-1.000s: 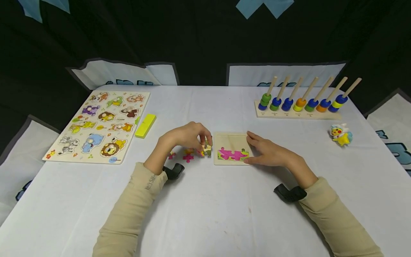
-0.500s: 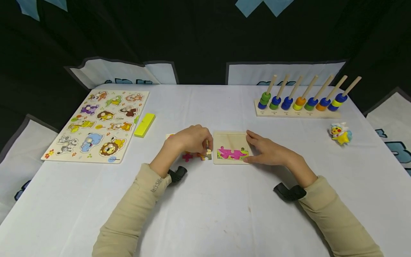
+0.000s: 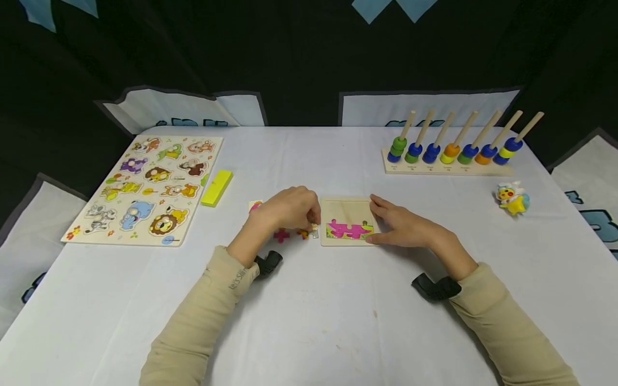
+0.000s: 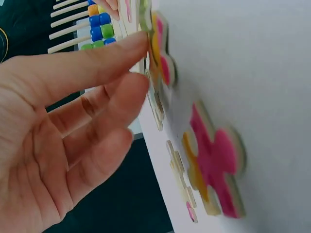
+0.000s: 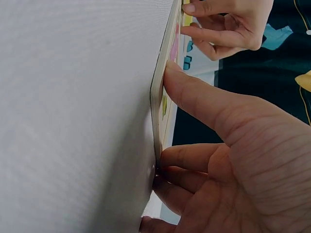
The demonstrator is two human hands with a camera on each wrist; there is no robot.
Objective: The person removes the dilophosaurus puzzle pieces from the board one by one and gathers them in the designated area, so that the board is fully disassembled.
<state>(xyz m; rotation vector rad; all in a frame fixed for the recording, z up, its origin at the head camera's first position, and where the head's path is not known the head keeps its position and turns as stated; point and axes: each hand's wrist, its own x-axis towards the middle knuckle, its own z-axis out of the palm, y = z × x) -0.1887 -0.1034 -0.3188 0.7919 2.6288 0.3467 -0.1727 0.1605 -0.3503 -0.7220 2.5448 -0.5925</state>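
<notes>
Jigsaw pc (image 4: 154,70), mostly hidden, pinched by L hand (image 3: 292,208), thumb & fingertips close tog., just beside shallow pale-wood tray (image 3: 347,208); pink/green pcs (image 3: 351,231) inside, near side. R hand (image 3: 407,226) spread, touching tray's R edge. Knobbed pink-yellow pc (image 4: 214,155) flat on white cloth (image 3: 318,321); wooden bead rack (image 3: 449,169) beyond

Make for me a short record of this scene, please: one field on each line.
Left hand: fingertips at the loose puzzle pieces; grip unclear
Right hand: touches right side of puzzle tray
Tray filling: pink section along near side; bare wood beyond
Table left: animal board, yellow block beside it
Table right: seven-peg stacker, small figurine nearer the person
</notes>
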